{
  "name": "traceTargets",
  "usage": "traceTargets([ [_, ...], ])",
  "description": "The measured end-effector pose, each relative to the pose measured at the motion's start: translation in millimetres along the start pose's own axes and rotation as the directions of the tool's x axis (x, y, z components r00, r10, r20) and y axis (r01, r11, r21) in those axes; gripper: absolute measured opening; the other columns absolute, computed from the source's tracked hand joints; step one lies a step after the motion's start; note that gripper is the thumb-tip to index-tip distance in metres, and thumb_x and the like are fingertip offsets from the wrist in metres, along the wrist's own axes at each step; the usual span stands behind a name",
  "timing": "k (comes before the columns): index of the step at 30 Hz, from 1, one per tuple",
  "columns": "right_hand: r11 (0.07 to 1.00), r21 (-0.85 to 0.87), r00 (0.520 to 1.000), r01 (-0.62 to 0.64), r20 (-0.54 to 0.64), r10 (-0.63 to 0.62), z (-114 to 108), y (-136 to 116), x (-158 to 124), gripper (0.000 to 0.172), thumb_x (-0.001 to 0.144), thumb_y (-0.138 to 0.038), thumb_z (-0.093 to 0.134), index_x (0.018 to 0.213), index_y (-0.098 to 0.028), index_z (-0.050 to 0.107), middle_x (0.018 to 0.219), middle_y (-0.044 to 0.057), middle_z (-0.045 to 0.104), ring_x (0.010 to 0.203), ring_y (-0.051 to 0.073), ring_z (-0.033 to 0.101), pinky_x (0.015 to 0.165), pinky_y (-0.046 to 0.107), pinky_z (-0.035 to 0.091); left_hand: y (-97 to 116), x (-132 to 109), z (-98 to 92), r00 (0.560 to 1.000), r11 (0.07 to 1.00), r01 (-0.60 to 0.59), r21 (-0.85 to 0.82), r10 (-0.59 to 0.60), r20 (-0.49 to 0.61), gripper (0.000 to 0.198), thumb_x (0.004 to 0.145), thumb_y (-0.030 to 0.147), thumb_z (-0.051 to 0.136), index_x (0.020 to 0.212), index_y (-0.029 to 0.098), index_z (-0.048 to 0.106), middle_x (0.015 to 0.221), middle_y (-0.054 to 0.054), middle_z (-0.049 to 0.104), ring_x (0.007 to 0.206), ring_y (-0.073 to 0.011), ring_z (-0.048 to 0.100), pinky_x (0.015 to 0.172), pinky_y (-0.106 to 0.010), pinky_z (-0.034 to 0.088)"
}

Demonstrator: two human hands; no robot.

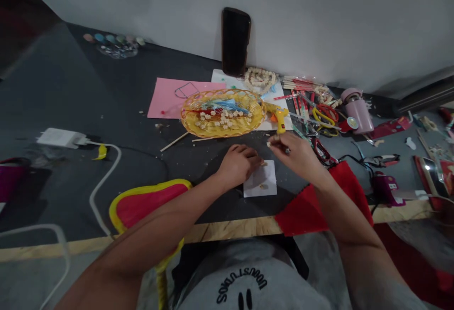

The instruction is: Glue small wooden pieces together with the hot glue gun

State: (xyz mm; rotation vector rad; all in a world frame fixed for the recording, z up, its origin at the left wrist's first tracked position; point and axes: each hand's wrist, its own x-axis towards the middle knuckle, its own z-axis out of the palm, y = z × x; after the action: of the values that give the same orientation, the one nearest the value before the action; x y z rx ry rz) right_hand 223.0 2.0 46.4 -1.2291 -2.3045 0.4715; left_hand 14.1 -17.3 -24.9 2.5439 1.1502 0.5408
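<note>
Right of centre, the right hand [300,155] pinches a small pale piece [268,144] between nearly closed fingertips. Left of it, the left hand [237,164] curls at the upper edge of a white paper square [260,189]; I cannot tell whether it grips anything. This looks like fine handling of small parts, calling next for a steady pinch.

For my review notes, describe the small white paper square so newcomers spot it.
On the dark table, find the yellow basket. Nearer the wearer, by the left hand, lies the white paper square, smaller than the white sheet behind the basket.
</note>
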Motion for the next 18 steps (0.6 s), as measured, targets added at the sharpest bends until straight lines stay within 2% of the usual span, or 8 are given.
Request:
traceTargets([
  [3,0.998,-0.034,0.998,-0.057,0.025,0.058,12,7,-39,0.007,0.093,-0.018,0.056,0.091,-0.02,0.063,0.094,0.008,0.071,0.081,0.017,0.067,0.071,0.027,0.051,0,0,0.1,1.0,1.0,-0.008,-0.003,0.008,0.005,0.018,0.093,0.021,0.058,0.098,0.027,0.074,0.099,-0.002,0.072,0.096,-0.0213,0.057,0.084,-0.039,0.036],
  [6,0.994,-0.087,0.997,-0.072,0.016,0.074,27,9,-56,0.01,0.09,-0.013,0.056,0.084,-0.021,0.06,0.091,0.008,0.07,0.082,0.019,0.067,0.07,0.027,0.052,0,0,0.5,1.0,1.0,-0.01,0.003,0.01,0.001,0.02,0.094,0.02,0.056,0.098,0.029,0.073,0.099,0.0,0.072,0.096,-0.0208,0.057,0.085,-0.039,0.036],
  [13,0.989,-0.123,0.997,-0.079,0.014,0.081,40,13,-61,0.01,0.087,-0.012,0.059,0.084,-0.02,0.061,0.084,0.006,0.068,0.076,0.018,0.066,0.068,0.026,0.051,-1,-1,1.0,1.0,1.0,-0.008,0.011,0.008,-0.009,0.017,0.094,0.025,0.06,0.102,0.031,0.073,0.099,0.001,0.072,0.096,-0.0211,0.057,0.085,-0.038,0.036],
  [18,0.993,-0.092,0.997,-0.077,0.026,0.079,44,18,-62,0.008,0.09,-0.014,0.059,0.089,-0.021,0.063,0.089,0.007,0.069,0.084,0.019,0.067,0.074,0.028,0.054,-1,-1,-0.1,1.0,1.0,-0.006,0.025,0.006,0.0,0.016,0.093,0.025,0.061,0.102,0.031,0.073,0.1,0.0,0.072,0.096,-0.0215,0.057,0.086,-0.038,0.035],
])
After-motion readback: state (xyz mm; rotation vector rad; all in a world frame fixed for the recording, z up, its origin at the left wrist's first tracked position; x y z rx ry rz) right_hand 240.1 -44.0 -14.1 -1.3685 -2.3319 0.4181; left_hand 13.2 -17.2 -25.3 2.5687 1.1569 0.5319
